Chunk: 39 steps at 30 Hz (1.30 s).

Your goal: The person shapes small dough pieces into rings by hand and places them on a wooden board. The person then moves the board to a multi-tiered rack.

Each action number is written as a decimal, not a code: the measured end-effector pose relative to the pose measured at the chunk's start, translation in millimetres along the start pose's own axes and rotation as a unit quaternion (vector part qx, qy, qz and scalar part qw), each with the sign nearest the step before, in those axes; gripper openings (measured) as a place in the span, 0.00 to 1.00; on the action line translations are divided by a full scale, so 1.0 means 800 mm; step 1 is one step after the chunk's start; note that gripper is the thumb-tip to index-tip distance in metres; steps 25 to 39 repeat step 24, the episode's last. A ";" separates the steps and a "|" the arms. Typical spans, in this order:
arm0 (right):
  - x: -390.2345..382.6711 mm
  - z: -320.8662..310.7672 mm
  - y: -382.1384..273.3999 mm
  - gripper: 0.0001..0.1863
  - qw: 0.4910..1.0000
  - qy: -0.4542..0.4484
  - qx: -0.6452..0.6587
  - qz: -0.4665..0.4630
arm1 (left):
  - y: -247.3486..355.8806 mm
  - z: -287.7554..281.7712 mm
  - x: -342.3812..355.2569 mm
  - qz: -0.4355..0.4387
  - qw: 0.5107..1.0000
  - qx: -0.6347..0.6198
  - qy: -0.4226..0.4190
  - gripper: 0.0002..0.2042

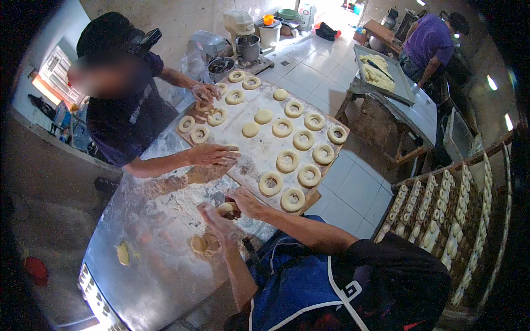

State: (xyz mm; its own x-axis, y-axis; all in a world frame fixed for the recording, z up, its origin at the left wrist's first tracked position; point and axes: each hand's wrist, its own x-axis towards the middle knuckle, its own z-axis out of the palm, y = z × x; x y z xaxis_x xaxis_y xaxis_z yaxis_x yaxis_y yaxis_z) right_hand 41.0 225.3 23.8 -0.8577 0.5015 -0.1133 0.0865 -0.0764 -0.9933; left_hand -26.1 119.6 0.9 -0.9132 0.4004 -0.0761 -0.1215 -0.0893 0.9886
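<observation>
Between my two hands, over the floured metal table [144,278], is a pale dough ring [226,208]. My left hand [217,225] grips its near left side, while my right hand [247,202] closes round its right side. Just below my left hand a round dough piece [199,244] lies on the flour. Beyond my hands a floured wooden board [259,151] carries several dough rings, such as one dough ring [271,183] close to my right hand. Several flat dough rounds [250,129] without holes rest mid-board.
Across the table a co-worker's hands [214,155] reach over the board. A dough scrap [122,254] lies at left. Right of me stands a rack [441,215] of filled trays. Farther back are a dough tray [381,71], a mixer [243,33] and a person in purple [430,38].
</observation>
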 end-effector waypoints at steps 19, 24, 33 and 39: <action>0.010 -0.112 -0.020 0.21 0.960 -0.057 -0.250 -0.112 | -0.165 0.088 0.029 0.422 0.835 0.292 0.201 0.19; 0.017 -0.150 -0.015 0.19 0.979 -0.046 -0.101 -0.173 | -0.137 0.119 0.016 0.186 0.980 -0.072 0.009 0.17; 0.017 -0.150 -0.015 0.19 0.979 -0.046 -0.101 -0.173 | -0.137 0.119 0.016 0.186 0.980 -0.072 0.009 0.17; 0.017 -0.150 -0.015 0.19 0.979 -0.046 -0.101 -0.173 | -0.137 0.119 0.016 0.186 0.980 -0.072 0.009 0.17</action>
